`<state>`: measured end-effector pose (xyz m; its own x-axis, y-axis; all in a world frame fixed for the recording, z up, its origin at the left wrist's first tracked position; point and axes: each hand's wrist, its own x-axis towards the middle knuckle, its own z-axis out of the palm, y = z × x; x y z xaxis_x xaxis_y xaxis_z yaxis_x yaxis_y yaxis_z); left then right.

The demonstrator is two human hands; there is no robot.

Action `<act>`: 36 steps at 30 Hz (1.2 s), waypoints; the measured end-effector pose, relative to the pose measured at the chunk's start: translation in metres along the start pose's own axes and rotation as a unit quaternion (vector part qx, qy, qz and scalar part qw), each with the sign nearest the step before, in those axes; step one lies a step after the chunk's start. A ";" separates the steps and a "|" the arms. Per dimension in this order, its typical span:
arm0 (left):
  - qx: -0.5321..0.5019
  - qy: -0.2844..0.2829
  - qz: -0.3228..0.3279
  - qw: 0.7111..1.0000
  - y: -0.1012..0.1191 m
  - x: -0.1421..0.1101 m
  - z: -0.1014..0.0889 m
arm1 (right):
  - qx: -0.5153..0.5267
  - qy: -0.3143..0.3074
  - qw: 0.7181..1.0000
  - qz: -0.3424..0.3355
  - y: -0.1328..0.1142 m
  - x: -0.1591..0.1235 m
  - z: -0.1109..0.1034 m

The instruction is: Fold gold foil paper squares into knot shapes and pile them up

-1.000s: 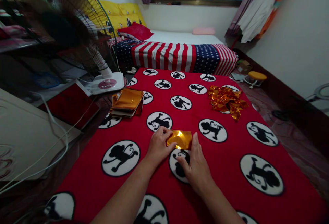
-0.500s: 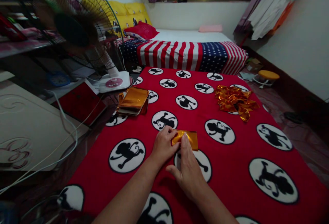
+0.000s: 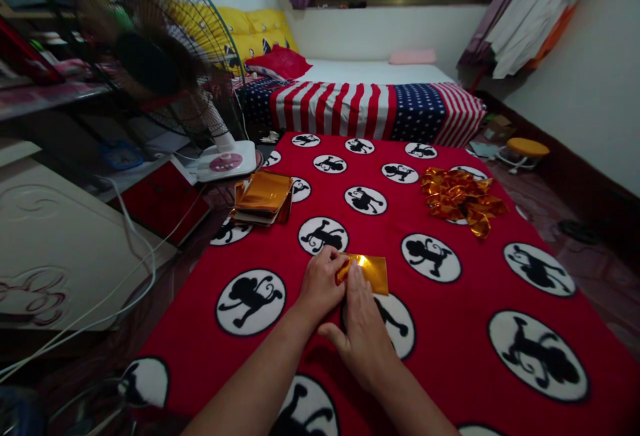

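Note:
A sheet of gold foil paper (image 3: 376, 275) lies on the red cloth with black monkey figures in white ovals. At its left end my left hand (image 3: 323, 283) is closed, fingers bent and gripping the edge. Flat across the sheet's left part rest the straight fingers of my right hand (image 3: 361, 323), its thumb held apart. Part of the paper is hidden under my fingers. To the left sits a stack of gold foil sheets (image 3: 264, 193). A heap of folded gold foil pieces (image 3: 457, 195) lies on the right.
A running fan (image 3: 150, 63) stands at the left on a white base, with cables trailing near a pale panel (image 3: 60, 249). Behind the cloth-covered surface is a bed (image 3: 340, 106) with a striped, starred cover. A yellow-topped stool (image 3: 527, 147) is at the far right.
My right hand's fingers have slid slightly left along the foil paper. The left hand keeps its hold at the left end. The camera view has shifted a little.

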<state>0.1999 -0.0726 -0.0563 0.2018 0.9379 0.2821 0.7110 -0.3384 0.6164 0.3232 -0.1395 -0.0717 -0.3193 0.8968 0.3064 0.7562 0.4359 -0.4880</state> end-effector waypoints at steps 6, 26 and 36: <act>-0.006 -0.003 0.001 1.000 0.002 0.001 -0.001 | 0.011 -0.013 0.997 0.071 0.033 -0.011 -0.026; -0.036 0.003 0.002 0.999 -0.001 -0.001 -0.002 | 0.024 -0.153 0.962 0.226 0.078 0.095 -0.074; -0.085 0.020 -0.025 0.996 -0.001 -0.001 -0.003 | 0.335 -0.126 0.885 0.299 0.080 0.069 -0.069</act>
<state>0.1967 -0.0738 -0.0550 0.1396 0.9512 0.2750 0.5945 -0.3026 0.7450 0.4008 -0.0484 -0.0335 -0.1577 0.9339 -0.3208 0.3524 -0.2503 -0.9018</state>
